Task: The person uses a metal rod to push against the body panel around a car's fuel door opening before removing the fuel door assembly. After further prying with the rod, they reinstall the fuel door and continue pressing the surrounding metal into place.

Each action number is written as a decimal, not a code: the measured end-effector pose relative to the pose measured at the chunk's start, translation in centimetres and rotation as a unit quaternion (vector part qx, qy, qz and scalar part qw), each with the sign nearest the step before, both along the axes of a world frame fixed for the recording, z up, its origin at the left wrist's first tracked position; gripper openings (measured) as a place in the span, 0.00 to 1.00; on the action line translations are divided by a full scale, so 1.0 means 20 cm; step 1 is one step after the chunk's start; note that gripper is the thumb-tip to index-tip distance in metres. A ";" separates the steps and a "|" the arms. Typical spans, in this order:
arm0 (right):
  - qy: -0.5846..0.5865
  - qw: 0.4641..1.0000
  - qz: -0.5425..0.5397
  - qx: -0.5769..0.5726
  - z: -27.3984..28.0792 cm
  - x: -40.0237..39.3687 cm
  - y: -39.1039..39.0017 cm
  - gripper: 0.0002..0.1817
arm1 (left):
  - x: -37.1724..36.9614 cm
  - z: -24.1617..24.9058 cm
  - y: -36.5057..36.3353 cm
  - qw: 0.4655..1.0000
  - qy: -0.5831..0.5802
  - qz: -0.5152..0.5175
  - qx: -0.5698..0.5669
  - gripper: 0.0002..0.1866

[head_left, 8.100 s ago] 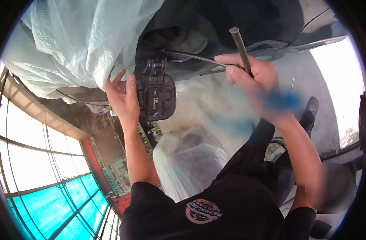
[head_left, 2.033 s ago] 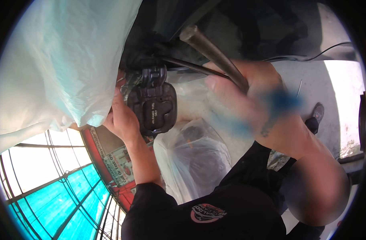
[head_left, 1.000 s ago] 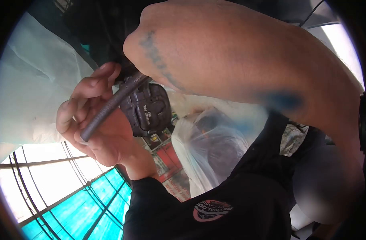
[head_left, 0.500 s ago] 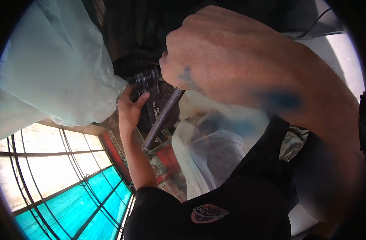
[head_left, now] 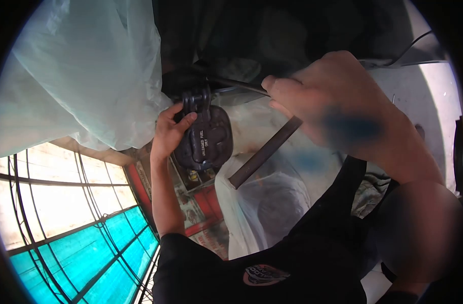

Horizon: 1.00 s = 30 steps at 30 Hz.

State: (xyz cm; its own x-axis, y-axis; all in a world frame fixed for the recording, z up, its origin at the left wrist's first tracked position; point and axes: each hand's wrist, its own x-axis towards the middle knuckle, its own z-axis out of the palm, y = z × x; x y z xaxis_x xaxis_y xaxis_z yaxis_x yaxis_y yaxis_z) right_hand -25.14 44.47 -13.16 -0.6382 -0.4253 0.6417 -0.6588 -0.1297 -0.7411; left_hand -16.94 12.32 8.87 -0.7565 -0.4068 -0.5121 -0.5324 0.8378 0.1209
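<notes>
My left hand (head_left: pixel 169 129) grips an open fuel flap (head_left: pixel 211 139) near its hinge, thumb on the front and fingers partly hidden behind. White lettering on the flap's dark inner side reads "unleaded fuel only". My right hand (head_left: pixel 317 99) is wrapped round a dark metal rod tool. Its thick crosswise handle (head_left: pixel 264 152) sticks out down and left below my fist. From the top of the fist the thin shaft (head_left: pixel 239 84) runs left toward the dark area behind the flap's hinge, where its tip is hidden.
Translucent plastic sheeting (head_left: pixel 89 76) hangs at the upper left. A white plastic bag (head_left: pixel 272 202) sits below the tool handle. Dark bodywork (head_left: pixel 292 30) fills the top. Barred windows (head_left: pixel 79 202) are at lower left, beside a red printed surface (head_left: pixel 208 200).
My right hand has moved right and away from the flap, bringing the tool along; its thin shaft now shows. My left hand still holds the flap, which is now less covered.
</notes>
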 end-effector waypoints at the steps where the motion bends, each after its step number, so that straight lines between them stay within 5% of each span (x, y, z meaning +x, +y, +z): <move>1: -0.020 1.000 -0.002 -0.007 -0.03 0.03 0.00 0.09 | 0.00 0.00 -0.01 1.000 0.007 0.001 0.013 0.12; 8: -0.155 0.986 -0.006 -0.063 -0.10 0.19 -0.01 0.14 | 0.00 0.00 -0.04 0.999 0.006 0.031 0.036 0.11; 30: -0.211 0.975 0.043 -0.052 -0.12 0.24 -0.09 0.10 | -0.01 0.00 -0.04 0.999 0.000 0.028 0.026 0.11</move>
